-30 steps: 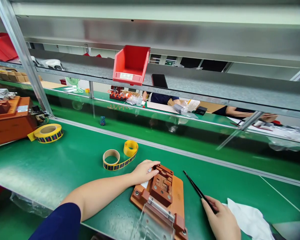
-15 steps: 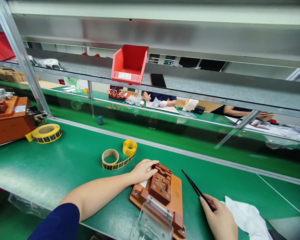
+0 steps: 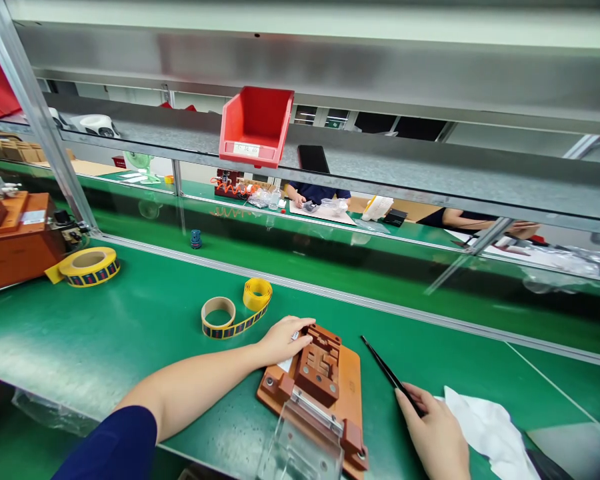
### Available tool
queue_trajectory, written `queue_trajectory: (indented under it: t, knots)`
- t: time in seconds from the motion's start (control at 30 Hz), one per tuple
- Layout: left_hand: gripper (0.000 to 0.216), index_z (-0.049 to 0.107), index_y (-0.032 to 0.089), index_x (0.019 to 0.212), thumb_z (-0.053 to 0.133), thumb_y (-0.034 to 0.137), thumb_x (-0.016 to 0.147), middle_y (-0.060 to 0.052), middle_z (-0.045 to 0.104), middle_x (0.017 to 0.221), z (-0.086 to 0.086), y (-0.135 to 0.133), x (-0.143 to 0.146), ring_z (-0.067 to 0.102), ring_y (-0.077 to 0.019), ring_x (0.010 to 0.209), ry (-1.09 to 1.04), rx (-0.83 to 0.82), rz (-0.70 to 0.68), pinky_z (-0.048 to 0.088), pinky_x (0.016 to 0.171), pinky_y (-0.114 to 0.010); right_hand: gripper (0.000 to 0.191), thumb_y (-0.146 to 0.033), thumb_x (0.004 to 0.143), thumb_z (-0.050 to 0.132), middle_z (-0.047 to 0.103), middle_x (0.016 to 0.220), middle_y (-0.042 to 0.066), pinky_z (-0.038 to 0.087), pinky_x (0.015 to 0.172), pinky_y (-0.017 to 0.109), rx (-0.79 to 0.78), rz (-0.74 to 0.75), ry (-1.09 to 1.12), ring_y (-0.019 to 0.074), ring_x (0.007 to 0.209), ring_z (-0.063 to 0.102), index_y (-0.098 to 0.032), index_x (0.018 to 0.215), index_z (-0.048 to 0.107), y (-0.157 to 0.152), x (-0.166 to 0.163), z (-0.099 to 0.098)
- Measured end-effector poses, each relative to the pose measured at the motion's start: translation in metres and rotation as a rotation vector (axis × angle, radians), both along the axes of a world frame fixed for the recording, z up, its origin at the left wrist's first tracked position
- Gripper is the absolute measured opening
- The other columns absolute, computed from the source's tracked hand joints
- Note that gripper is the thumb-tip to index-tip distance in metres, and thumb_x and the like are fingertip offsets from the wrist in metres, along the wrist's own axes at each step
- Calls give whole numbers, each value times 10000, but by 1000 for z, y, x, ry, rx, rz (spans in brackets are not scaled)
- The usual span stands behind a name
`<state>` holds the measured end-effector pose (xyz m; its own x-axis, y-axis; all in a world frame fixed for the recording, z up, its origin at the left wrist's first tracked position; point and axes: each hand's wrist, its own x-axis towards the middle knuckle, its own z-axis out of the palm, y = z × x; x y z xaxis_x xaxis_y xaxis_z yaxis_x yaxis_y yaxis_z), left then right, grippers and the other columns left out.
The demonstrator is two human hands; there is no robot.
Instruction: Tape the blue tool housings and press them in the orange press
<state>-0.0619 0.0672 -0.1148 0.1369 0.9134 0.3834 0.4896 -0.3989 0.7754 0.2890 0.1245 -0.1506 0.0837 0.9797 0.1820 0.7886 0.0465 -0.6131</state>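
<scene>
My left hand (image 3: 286, 340) grips the far left corner of a brown jig (image 3: 320, 373), its thumb and fingers over the edge. The jig has a raised block with slots and a clear hinged cover (image 3: 305, 443), which is swung back toward the table's front edge. To the jig's right, my right hand (image 3: 437, 427) holds a pair of black tweezers (image 3: 383, 367) between thumb and fingers. The tips point forward and left above the green tabletop, apart from the jig. No part shows between the tips.
A partly unrolled yellow label strip (image 3: 237, 328) lies left of the jig, with a yellow label roll (image 3: 90, 267) beside an orange-brown machine (image 3: 20, 233). White cloth (image 3: 485, 423) lies by my right hand. A red bin (image 3: 257, 127) and a phone (image 3: 313, 159) sit on the shelf. Co-workers sit opposite.
My view has shifted slightly, so everything sits a little further left. Both my hands keep their hold on the jig and tweezers. Across the table, a co-worker's hands have moved.
</scene>
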Motion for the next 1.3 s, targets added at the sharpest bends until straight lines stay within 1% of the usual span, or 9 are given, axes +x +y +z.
queue_trajectory:
  t: [0.23, 0.53, 0.77, 0.97, 1.13, 1.3]
  knots:
    - [496, 556, 230, 1433, 551, 378, 960, -76, 618, 1392, 0, 0, 0, 538, -243, 1301, 0, 0, -2, 405, 1158, -404, 691, -723, 688, 484, 729, 976, 162, 516, 899, 520, 2, -3, 0, 373, 976, 683, -175, 1011, 754, -2, 0, 0]
    - [495, 557, 220, 1429, 546, 383, 962, -87, 630, 1370, -4, 2, -1, 546, -241, 1288, -6, 23, -6, 410, 1150, -408, 696, -717, 683, 468, 722, 961, 162, 505, 926, 517, 15, 5, -8, 364, 964, 681, -167, 1006, 745, -4, -3, 3]
    - [489, 558, 234, 1429, 544, 372, 960, -84, 624, 1370, -2, 1, -1, 548, -237, 1288, -1, 13, -9, 414, 1152, -395, 689, -710, 687, 475, 722, 956, 166, 503, 914, 510, 26, 3, -6, 364, 958, 678, -164, 1008, 747, -2, -1, -1]
    - [489, 557, 238, 1429, 540, 382, 963, -79, 624, 1377, 1, -1, 0, 539, -243, 1291, -6, -3, 1, 406, 1156, -417, 662, -692, 702, 495, 726, 962, 165, 506, 901, 503, 46, 18, 9, 355, 941, 678, -163, 1011, 748, -2, 1, -5]
    - [490, 558, 229, 1428, 532, 404, 971, -84, 633, 1358, 4, -3, 0, 552, -243, 1270, -5, -6, 1, 418, 1145, -417, 663, -700, 715, 492, 719, 952, 158, 504, 913, 509, 58, 5, 10, 357, 953, 675, -167, 1011, 752, -4, -1, -4]
    - [478, 561, 241, 1422, 531, 392, 970, -78, 639, 1349, 3, -2, 0, 549, -236, 1276, -8, 3, 2, 410, 1153, -413, 657, -695, 715, 491, 716, 943, 155, 506, 920, 505, 62, 2, 16, 350, 938, 680, -162, 998, 752, -5, -2, -1]
